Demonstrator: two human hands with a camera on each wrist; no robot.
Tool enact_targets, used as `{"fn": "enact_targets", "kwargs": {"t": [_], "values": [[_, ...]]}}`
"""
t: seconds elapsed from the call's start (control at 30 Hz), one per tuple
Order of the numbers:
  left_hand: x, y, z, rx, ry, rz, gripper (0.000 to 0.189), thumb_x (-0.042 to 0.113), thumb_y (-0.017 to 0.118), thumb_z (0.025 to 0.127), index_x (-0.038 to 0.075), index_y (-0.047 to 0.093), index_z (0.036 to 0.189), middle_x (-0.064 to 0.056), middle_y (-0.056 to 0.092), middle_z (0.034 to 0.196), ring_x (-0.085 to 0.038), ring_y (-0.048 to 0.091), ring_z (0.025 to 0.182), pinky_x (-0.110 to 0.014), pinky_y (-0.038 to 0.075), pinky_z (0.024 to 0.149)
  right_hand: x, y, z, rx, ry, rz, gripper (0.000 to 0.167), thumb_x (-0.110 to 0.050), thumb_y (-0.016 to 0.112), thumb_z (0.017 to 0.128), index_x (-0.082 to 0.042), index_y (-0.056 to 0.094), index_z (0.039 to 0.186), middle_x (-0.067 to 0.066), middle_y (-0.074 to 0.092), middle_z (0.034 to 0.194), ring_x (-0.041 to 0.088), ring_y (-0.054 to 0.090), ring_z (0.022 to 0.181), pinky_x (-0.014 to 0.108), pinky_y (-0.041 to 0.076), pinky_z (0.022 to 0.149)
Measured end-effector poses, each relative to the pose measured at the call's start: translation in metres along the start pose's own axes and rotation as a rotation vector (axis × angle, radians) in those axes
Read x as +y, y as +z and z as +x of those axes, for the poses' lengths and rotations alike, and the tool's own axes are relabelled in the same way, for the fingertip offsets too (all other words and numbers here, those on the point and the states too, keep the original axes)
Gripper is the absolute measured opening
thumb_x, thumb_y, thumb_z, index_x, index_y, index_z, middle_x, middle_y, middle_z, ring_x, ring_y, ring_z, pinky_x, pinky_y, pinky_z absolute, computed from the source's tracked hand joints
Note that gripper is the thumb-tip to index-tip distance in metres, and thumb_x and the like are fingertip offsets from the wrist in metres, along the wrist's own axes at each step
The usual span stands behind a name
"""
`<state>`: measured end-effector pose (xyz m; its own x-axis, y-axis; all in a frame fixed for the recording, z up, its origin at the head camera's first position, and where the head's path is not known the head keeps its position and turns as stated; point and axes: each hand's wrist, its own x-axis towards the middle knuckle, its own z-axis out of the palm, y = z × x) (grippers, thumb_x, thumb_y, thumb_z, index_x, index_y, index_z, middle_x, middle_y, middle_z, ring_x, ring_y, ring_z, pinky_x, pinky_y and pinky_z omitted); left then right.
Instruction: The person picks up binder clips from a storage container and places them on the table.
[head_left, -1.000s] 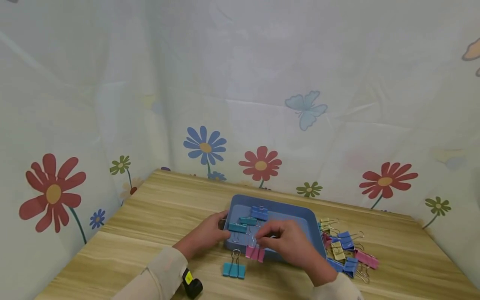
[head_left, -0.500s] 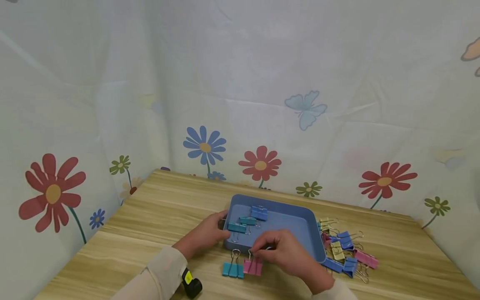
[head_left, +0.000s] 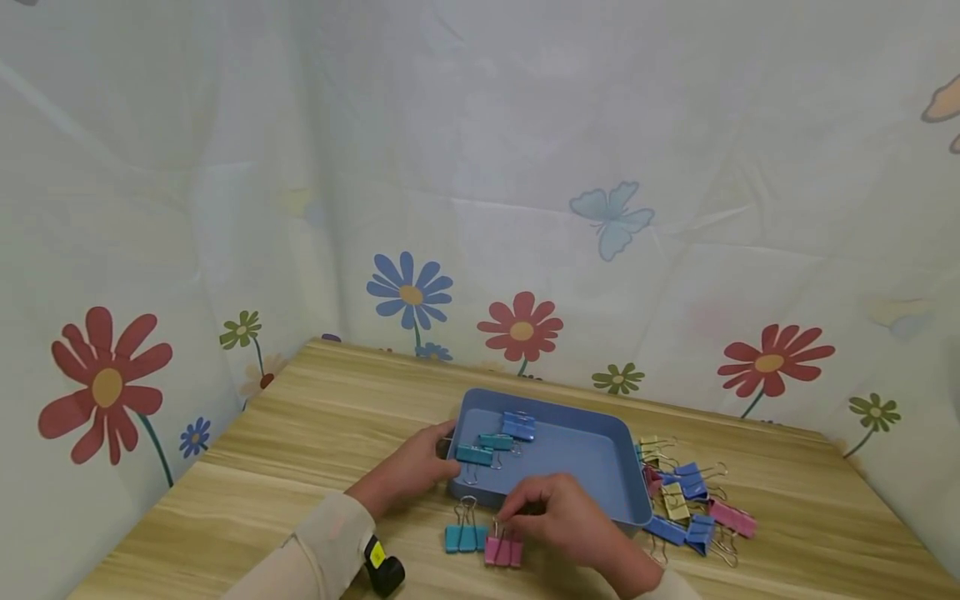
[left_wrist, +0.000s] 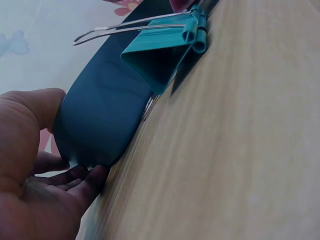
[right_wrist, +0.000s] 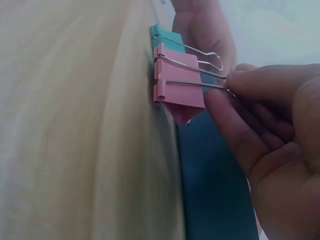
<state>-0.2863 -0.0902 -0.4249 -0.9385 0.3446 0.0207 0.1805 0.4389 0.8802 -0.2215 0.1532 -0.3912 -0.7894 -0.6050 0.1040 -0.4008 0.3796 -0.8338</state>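
My right hand [head_left: 566, 518] pinches the wire handle of a pink binder clip [head_left: 503, 552] between thumb and fingertip, just in front of the blue tray [head_left: 581, 458]. The pink clip stands on its spine edge, close beside a teal binder clip [head_left: 465, 538] to its left. In the right wrist view the pink clip [right_wrist: 180, 80] overlaps the teal one. My left hand [head_left: 412, 467] grips the tray's left end, thumb at the rim and fingers at the lower edge, as the left wrist view shows on the tray wall [left_wrist: 105, 105]. Inside the tray lie a blue binder clip [head_left: 519, 426] and two teal ones [head_left: 475, 454].
To the right of the tray is a loose pile of binder clips, among them a yellow one [head_left: 675, 502], a pink one [head_left: 732, 518] and several blue ones [head_left: 701, 533]. A flower-printed curtain [head_left: 480, 208] hangs behind the wooden table [head_left: 315, 417].
My right hand has brought the pink clip down and toward me, from over the tray's front rim to the table beside the teal clip. The left hand has stayed at the tray.
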Motion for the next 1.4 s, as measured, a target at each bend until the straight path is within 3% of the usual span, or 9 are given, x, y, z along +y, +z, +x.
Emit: {"fn": "enact_targets", "kwargs": {"t": [0.8,1.4], "values": [[-0.0006,0.0001,0.0005,0.002,-0.003,0.008,0.076,0.014,0.064,0.083,0.0,0.031,0.15,-0.015,0.041,0.151,-0.027,0.042,0.133,-0.05,0.035,0.108,0.0044,0.0076,0.0001,0.006,-0.003,-0.002,0.012,-0.016,0.068,0.087,-0.01,0.077,0.094,0.007,0.074,0.093,0.006,0.066,0.08,0.022,0.053,0.068],[0.0014,-0.001,-0.0013,-0.007,0.003,0.019,0.076,0.014,0.062,0.083,0.0,0.03,0.15,-0.016,0.04,0.152,-0.028,0.041,0.135,-0.051,0.035,0.109,0.0018,0.0107,0.0052,0.081,-0.034,-0.168,0.008,-0.016,0.07,0.086,-0.017,0.077,0.089,-0.005,0.073,0.091,0.001,0.063,0.085,0.021,0.051,0.074]]}}
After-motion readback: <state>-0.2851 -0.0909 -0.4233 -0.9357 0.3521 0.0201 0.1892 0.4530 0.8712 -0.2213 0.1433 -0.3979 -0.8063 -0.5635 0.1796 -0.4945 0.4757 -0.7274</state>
